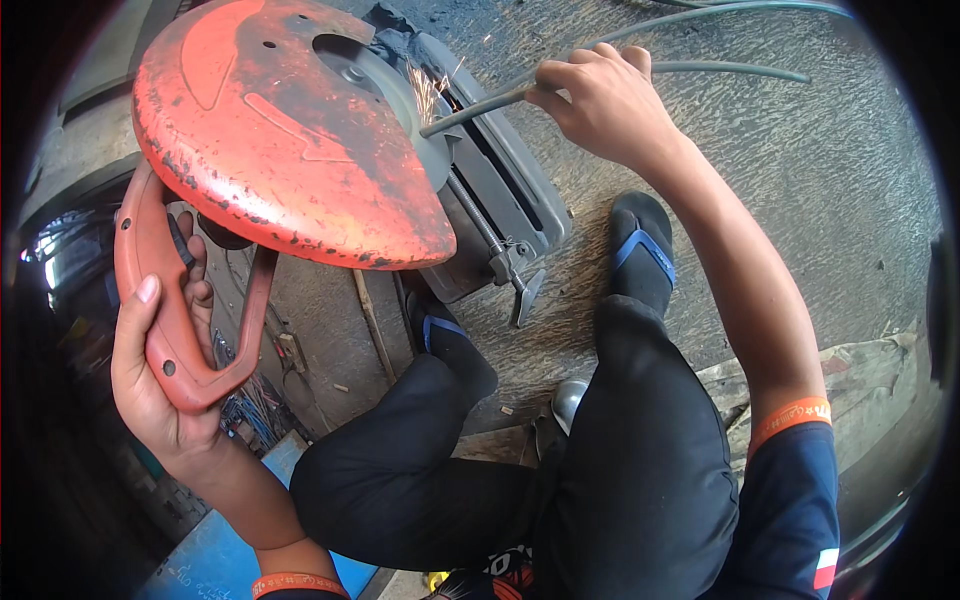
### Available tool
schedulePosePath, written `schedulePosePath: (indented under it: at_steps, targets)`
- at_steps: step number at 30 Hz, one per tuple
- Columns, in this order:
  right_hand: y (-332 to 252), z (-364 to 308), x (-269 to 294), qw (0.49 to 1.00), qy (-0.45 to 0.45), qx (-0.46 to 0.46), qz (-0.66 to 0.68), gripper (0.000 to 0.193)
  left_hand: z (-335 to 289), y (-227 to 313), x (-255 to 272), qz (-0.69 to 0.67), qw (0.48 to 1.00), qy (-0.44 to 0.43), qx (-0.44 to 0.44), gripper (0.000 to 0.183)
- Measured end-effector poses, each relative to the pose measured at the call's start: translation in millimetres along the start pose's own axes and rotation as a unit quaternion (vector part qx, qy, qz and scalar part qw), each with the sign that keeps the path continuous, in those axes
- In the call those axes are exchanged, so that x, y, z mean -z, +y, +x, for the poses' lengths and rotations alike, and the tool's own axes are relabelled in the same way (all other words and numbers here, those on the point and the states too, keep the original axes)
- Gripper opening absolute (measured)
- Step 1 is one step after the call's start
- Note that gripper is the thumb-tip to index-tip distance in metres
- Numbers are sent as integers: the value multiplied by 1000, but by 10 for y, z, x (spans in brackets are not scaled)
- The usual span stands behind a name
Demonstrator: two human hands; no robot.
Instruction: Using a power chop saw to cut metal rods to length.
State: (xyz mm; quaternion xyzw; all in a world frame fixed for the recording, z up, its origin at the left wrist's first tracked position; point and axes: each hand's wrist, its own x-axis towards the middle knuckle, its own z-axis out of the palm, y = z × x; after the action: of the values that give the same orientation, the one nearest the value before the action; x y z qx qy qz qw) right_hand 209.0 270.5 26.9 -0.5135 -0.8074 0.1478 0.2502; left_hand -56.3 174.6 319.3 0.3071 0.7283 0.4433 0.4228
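Observation:
My left hand (150, 385) is wrapped round the red handle (140, 235) of a chop saw, with the thumb lying along its near side. A worn, scratched red guard (290, 130) covers most of the grey cutting disc (433, 160). My right hand (605, 105) grips a thin grey metal rod (480, 107) from above. One end of the rod meets the disc's edge, and sparks (430, 92) fly up there. Beyond my fist the rod stretches to the right, slightly bent. The fingertips of my right hand are partly hidden.
Below the disc are the saw's dark base (535, 205) and a clamp screw (480, 215) with its crank (527, 298). My feet in blue-strapped sandals (640, 250) stand close to the base. Another long rod (740, 8) lies at the top right. A blue board (215, 550) is at lower left.

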Motion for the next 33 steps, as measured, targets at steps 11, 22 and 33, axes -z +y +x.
schedulePosePath:
  at_steps: [11,22,33]
  targets:
    - [-115,1,139,999,24,15,-38,20,-7,1,-3,-9,1000,-5,9,53]
    - [-165,14,156,996,40,21,-71,17,-5,7,5,-33,999,-11,11,54]
    - [-192,19,165,994,79,23,-71,16,1,13,54,-20,999,-22,16,55]
